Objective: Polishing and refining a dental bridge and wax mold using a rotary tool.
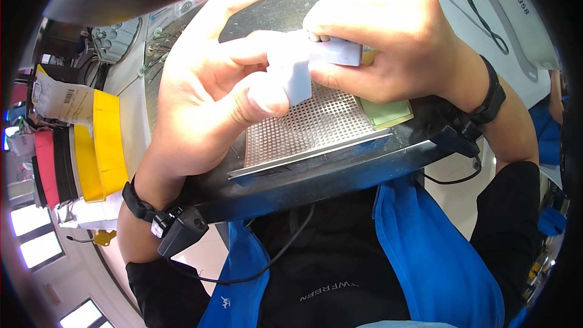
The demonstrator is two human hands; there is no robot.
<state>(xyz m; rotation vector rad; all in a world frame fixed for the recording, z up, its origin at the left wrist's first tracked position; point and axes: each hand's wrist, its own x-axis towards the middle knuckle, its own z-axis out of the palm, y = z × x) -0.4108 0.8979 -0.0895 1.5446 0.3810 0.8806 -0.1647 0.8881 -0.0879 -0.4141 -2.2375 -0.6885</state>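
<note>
Above a perforated metal tray (303, 127), both hands hold pale blue-white model pieces close together. My left hand (200, 79) pinches one smooth, flat-sided piece (295, 76) between thumb and fingers, its index finger stretched away. My right hand (388, 42) grips a dental model (340, 53) from the right, fingers curled over the top and thumb below. Small tooth-like shapes show beneath those fingertips. The two pale parts meet or overlap; I cannot tell whether they are joined. My right fingers hide part of the dental model.
A green pad (388, 113) lies beside the tray's right side. The dark bench edge (322, 173) runs in front of me. Yellow bins (108, 146) with a paper slip stand at left, near a grey rack (115, 39). A cable (480, 18) trails at upper right.
</note>
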